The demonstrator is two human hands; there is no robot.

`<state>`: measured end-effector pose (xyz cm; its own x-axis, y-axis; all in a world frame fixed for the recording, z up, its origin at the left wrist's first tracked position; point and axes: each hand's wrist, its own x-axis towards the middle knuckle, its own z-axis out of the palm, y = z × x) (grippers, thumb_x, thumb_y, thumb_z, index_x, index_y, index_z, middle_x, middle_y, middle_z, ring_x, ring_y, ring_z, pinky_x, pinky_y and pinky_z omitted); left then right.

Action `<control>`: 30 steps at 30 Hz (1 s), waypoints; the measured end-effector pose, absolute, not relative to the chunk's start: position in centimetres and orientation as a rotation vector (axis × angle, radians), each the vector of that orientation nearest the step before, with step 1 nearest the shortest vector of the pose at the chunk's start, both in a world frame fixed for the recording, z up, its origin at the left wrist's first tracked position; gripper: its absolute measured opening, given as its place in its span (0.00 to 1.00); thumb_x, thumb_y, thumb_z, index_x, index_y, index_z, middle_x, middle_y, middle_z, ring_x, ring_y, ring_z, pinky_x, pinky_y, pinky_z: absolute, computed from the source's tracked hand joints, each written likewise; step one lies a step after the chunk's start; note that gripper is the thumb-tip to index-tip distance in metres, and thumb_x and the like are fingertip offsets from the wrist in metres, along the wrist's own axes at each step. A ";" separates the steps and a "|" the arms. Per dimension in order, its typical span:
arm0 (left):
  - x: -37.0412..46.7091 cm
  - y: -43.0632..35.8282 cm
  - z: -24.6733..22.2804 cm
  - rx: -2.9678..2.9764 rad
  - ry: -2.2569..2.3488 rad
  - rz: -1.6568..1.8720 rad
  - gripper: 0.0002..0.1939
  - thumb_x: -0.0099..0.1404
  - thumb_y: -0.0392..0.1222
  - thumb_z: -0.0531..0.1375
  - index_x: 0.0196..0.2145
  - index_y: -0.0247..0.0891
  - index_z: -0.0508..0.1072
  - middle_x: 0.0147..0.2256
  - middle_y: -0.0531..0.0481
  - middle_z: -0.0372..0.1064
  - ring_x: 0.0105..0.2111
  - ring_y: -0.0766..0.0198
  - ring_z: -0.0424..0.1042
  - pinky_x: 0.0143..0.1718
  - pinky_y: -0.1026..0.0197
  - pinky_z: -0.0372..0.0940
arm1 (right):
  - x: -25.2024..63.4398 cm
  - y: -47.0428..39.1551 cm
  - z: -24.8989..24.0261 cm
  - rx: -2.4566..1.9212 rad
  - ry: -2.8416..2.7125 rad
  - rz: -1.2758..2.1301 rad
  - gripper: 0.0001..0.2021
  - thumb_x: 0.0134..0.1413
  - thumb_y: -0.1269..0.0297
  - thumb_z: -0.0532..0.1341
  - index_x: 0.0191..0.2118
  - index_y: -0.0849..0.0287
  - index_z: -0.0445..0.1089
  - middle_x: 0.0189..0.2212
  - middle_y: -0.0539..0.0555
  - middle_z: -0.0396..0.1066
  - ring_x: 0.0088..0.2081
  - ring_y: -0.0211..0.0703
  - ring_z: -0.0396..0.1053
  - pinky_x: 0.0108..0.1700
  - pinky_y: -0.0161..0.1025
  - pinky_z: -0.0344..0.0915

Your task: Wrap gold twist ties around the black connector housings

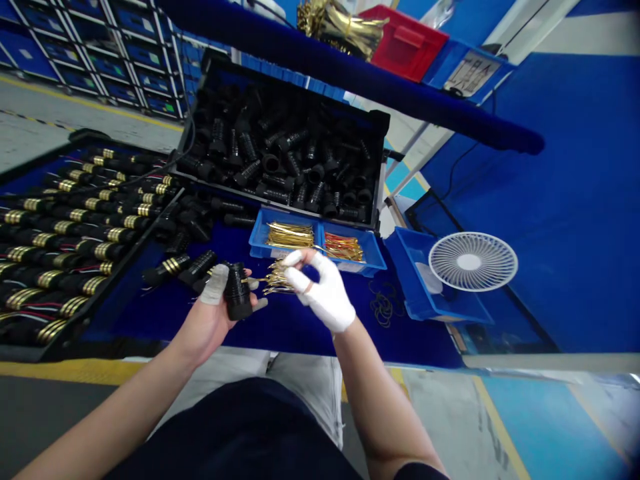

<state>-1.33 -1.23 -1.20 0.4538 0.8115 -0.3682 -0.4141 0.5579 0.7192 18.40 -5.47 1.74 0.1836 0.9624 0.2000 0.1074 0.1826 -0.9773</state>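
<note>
My left hand (220,300), with white covers on the fingers, is closed around a ribbed black plastic cylinder (238,293) over the front of the table. A thin gold metal strip reaches from the cylinder's side toward the right. My right hand (323,287), in a white glove with bare fingertips, has thumb and forefinger curled together; what they pinch, if anything, cannot be made out. Just beside those fingertips lies a loose bunch of gold metal strips (277,280). Left of my left hand are more black cylinders (199,268), and one with gold rings (170,267).
Behind the hands stands a blue two-part tray (367,263) of gold and red-marked strips. A large black crate (381,143) holds many ribbed parts. At left is a tray of gold-ringed parts (65,227). A white fan (473,262) and blue bin (415,293) stand right; a shelf (480,123) hangs above.
</note>
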 end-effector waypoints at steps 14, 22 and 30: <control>-1.7 -6.3 -0.1 0.798 0.708 0.801 0.33 0.60 0.71 0.59 0.48 0.40 0.74 0.41 0.44 0.76 0.37 0.54 0.74 0.36 0.57 0.68 | 13.5 -11.2 1.0 -1.365 -1.409 0.787 0.05 0.57 0.68 0.61 0.29 0.57 0.67 0.27 0.47 0.71 0.32 0.39 0.69 0.41 0.37 0.64; -2.3 -7.9 -0.1 1.457 0.803 0.939 0.19 0.53 0.41 0.74 0.41 0.40 0.72 0.38 0.51 0.71 0.38 0.59 0.70 0.43 0.60 0.64 | 13.7 -13.5 0.5 -1.288 -1.417 0.817 0.07 0.55 0.65 0.64 0.29 0.58 0.67 0.27 0.47 0.70 0.31 0.38 0.67 0.38 0.35 0.64; -0.1 -8.5 -1.7 1.133 0.736 0.850 0.20 0.53 0.45 0.74 0.41 0.39 0.75 0.31 0.53 0.72 0.27 0.65 0.68 0.32 0.63 0.64 | 14.5 -14.7 -0.2 -1.395 -1.286 0.702 0.06 0.55 0.65 0.67 0.28 0.57 0.72 0.26 0.48 0.74 0.29 0.39 0.70 0.36 0.35 0.67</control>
<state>-0.14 -8.51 -1.69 0.4909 0.8681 -0.0733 -0.1964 0.1923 0.9615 14.48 -14.71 -0.22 0.2462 0.9420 0.2283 0.3180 0.1440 -0.9371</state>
